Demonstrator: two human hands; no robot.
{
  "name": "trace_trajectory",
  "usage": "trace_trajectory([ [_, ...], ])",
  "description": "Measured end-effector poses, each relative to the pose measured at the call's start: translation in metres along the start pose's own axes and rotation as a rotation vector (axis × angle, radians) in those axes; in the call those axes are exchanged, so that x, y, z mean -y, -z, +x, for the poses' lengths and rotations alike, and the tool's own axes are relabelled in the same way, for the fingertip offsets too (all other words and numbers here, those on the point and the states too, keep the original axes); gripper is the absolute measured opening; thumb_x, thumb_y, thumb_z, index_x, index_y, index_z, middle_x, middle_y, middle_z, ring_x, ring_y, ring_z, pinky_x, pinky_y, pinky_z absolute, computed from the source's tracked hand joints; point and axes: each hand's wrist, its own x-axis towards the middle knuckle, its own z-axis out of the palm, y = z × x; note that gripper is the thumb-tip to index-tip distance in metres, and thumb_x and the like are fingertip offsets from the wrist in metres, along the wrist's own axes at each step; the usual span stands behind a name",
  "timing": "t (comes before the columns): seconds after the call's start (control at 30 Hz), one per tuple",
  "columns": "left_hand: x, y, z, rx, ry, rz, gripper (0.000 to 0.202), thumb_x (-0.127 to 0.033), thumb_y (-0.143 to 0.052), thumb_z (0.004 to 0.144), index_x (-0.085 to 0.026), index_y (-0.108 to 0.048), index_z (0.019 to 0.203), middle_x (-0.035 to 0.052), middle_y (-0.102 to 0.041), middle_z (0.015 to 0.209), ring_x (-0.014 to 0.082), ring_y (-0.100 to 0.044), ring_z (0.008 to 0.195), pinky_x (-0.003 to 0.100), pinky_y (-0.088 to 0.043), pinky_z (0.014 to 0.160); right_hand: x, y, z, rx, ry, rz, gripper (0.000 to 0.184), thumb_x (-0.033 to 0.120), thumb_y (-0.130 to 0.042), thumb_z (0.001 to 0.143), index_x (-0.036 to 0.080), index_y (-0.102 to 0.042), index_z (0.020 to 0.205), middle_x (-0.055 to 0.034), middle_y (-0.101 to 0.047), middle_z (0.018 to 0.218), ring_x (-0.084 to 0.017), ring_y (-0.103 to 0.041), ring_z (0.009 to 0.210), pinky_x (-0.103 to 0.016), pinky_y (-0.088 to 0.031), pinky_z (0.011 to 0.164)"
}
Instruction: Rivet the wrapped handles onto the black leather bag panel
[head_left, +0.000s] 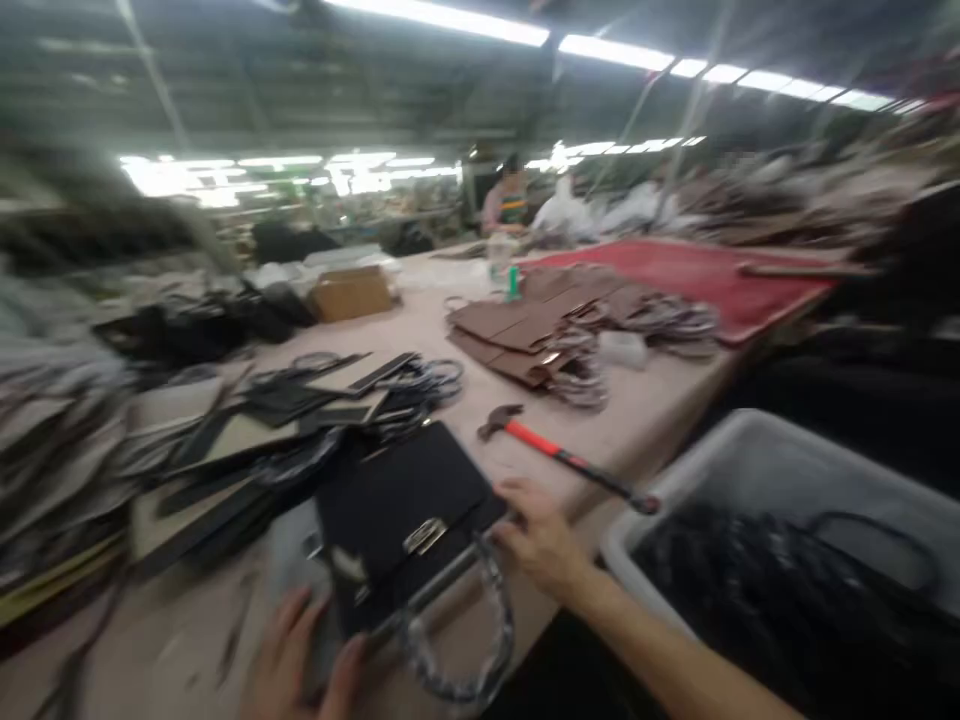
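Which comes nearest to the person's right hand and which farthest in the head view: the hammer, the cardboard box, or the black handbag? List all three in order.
1. black handbag: at the right hand, whose fingers touch its right edge.
2. hammer: on the table just beyond the hand, up and to the right.
3. cardboard box: far across the table, toward the left.

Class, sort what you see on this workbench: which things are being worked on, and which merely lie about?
In hand: black flap handbag with metal clasp, held by left hand and right hand.

Lying about: red-handled hammer; brown leather panels; cardboard box; grey plastic bin.
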Motion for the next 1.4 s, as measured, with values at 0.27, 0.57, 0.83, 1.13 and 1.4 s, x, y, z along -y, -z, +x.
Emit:
trace_trajectory([
  [0.27, 0.004, 0.032, -0.022, -0.022, 0.065, 0.282, 0.039, -0.035, -0.064, 0.097, -0.019, -0.060, 0.133, 0.0168, -0.052, 0.150, 0.0366, -0.048, 0.142, 0.063, -0.046, 0.115, -0.032, -0.018, 0.006, -0.053, 0.032, 0.090, 0.035, 0.036, -0.068, 0.090, 0.017, -0.072, 0.119, -0.0135, -0.066, 0.122, -0.028, -0.064, 0.111, -0.046, -0.056, 0.101],
  [0.57, -0.007, 0.046, -0.012, 0.001, 0.136, 0.359, 0.045, -0.041, -0.064, 0.096, -0.022, -0.059, 0.137, 0.0165, -0.053, 0.149, 0.0383, -0.047, 0.143, 0.068, -0.031, 0.123, -0.029, -0.023, 0.001, -0.104, 0.118, -0.023, 0.032, 0.031, -0.065, 0.093, 0.017, -0.068, 0.122, -0.0136, -0.066, 0.123, -0.028, -0.064, 0.115, -0.045, -0.056, 0.102],
  [0.83, -0.041, 0.041, 0.042, 0.029, 0.230, 0.082, 0.027, -0.038, -0.059, 0.100, -0.023, -0.069, 0.119, 0.0047, -0.076, 0.112, 0.0218, -0.074, 0.098, 0.032, -0.061, 0.085, -0.021, -0.010, 0.012, 0.008, 0.012, 0.063, 0.035, 0.030, -0.064, 0.092, 0.018, -0.067, 0.125, -0.0093, -0.067, 0.110, -0.021, -0.063, 0.091, -0.035, -0.057, 0.079],
  [1.13, -0.022, 0.032, 0.039, -0.005, 0.383, -0.090, 0.021, -0.037, -0.065, 0.095, -0.022, -0.073, 0.108, 0.0030, -0.077, 0.107, 0.0218, -0.073, 0.105, 0.033, -0.060, 0.091, -0.019, -0.022, -0.001, -0.049, 0.111, -0.062, 0.026, 0.025, -0.062, 0.094, 0.017, -0.075, 0.116, -0.0141, -0.059, 0.118, -0.027, -0.060, 0.105, -0.046, -0.055, 0.091],
  [1.4, -0.022, 0.042, 0.029, 0.001, 0.134, -0.015, 0.011, -0.028, -0.067, 0.095, -0.020, -0.072, 0.101, 0.0045, -0.076, 0.115, 0.0232, -0.071, 0.113, 0.041, -0.058, 0.106, -0.022, -0.028, -0.005, -0.040, 0.098, 0.005, 0.022, 0.024, -0.065, 0.093, 0.019, -0.076, 0.112, -0.0139, -0.056, 0.120, -0.027, -0.059, 0.101, -0.048, -0.055, 0.089],
])
